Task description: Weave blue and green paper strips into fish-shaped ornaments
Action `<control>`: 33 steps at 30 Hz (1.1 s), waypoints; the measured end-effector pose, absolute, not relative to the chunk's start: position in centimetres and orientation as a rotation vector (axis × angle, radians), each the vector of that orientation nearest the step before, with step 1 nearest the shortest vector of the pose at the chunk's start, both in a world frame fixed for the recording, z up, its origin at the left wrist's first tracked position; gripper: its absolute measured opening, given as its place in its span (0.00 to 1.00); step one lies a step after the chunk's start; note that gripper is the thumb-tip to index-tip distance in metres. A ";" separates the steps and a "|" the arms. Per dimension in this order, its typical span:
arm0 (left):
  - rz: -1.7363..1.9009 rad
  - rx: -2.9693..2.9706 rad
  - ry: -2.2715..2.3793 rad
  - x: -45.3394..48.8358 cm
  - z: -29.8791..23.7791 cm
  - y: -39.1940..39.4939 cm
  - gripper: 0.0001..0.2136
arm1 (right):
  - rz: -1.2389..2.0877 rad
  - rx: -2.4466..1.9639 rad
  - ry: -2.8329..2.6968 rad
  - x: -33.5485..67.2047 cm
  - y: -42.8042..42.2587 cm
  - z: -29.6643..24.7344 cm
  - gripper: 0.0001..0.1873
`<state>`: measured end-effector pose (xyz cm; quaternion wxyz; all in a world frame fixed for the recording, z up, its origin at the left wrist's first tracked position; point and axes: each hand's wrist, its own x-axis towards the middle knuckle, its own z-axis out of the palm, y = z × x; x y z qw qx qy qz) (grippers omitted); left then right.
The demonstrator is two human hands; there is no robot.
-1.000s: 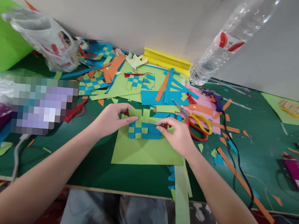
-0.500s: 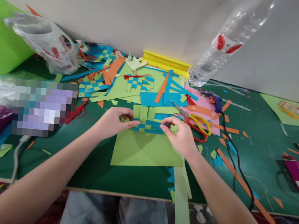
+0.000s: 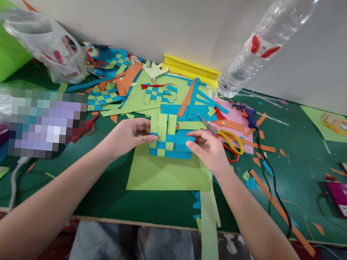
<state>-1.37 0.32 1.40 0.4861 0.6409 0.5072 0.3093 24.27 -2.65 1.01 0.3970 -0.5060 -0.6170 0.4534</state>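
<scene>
Between my hands is a woven paper piece [image 3: 170, 140] of blue and light green strips, its green strips pointing up and its blue strips running to the right. My left hand [image 3: 132, 136] pinches its left edge, thumb in front and fingers behind. At the right, my right hand [image 3: 210, 149] has thumb and fingers closed on the blue strip ends. Below the weave lies a light green paper sheet [image 3: 166, 176]. Scissors [image 3: 229, 139] with yellow and red handles rest just beyond my right hand.
Finished-looking woven pieces [image 3: 103, 98] and loose strips cover the back of the green table [image 3: 103, 202]. A yellow holder [image 3: 191, 71], a plastic bottle [image 3: 242, 67] and a plastic bag [image 3: 55, 55] stand along the wall. At the right is a glue gun [image 3: 249, 117] with a black cord.
The woven piece is raised and tilted more upright toward me, showing more of its face. Both hands keep hold of its sides. The view has shifted slightly.
</scene>
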 end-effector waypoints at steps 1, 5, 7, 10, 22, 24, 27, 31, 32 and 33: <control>0.766 1.542 1.237 -1.4 1.3 0.3 0.19 | 1.167 -1.314 -1.558 24.3 -2.6 0.9 0.20; 0.747 1.533 1.283 -1.5 1.2 0.4 0.22 | 1.118 -1.396 -1.552 24.4 -2.3 0.3 0.21; 0.713 1.606 1.344 -1.5 1.3 0.4 0.22 | 1.062 -1.416 -1.551 24.6 -2.1 0.2 0.19; 0.712 1.847 1.507 -1.4 1.3 0.3 0.20 | 0.981 -1.516 -1.666 25.1 -1.9 0.3 0.17; 0.505 2.867 0.909 0.4 -0.5 -0.1 0.13 | 0.691 -1.633 -1.845 24.7 -2.0 -0.1 0.15; 0.480 2.886 0.899 0.5 -0.8 0.0 0.13 | 0.705 -1.632 -1.795 24.5 -2.2 0.1 0.15; 0.457 2.886 0.899 0.6 -1.0 0.1 0.13 | 0.710 -1.621 -1.782 24.3 -2.3 0.1 0.14; 0.454 2.870 0.899 0.8 -1.0 0.1 0.13 | 0.714 -1.664 -1.789 24.3 -2.3 0.0 0.14; 0.448 2.871 0.890 0.8 -1.0 0.0 0.13 | 0.720 -1.681 -1.785 24.4 -2.3 0.0 0.15; 0.439 2.874 0.883 0.8 -1.0 0.0 0.13 | 0.728 -1.693 -1.779 24.4 -2.3 0.0 0.15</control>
